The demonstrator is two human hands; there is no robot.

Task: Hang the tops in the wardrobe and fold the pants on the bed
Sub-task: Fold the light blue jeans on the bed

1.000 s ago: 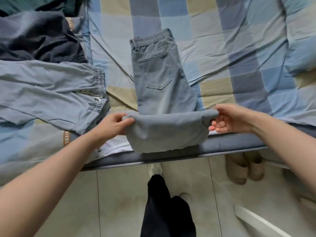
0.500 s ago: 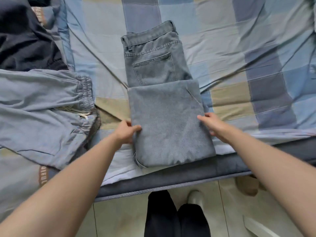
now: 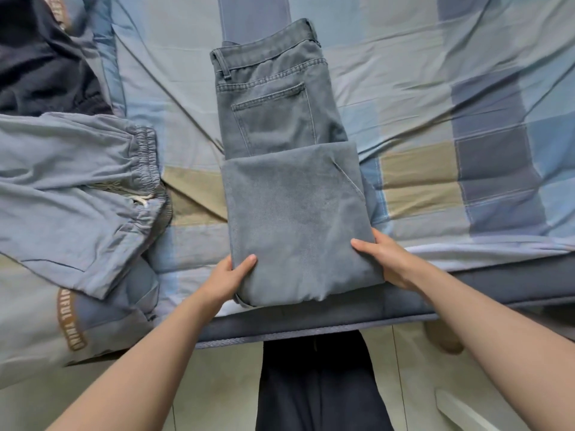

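Both hands grip the half-folded jeans [image 3: 295, 219] on the bed [image 3: 420, 88]: left hand [image 3: 228, 279] and right hand [image 3: 384, 258] fingers curled round its side edges.

"IFUL THING" (partly hidden) on garment [image 3: 72, 321]

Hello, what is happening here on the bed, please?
A person is folding grey jeans on the checked bed sheet. The legs are already folded up over the seat, and the left hand and right hand grip the near corners of the fold at the bed's edge. Light blue drawstring pants lie unfolded to the left, with a dark garment behind them.
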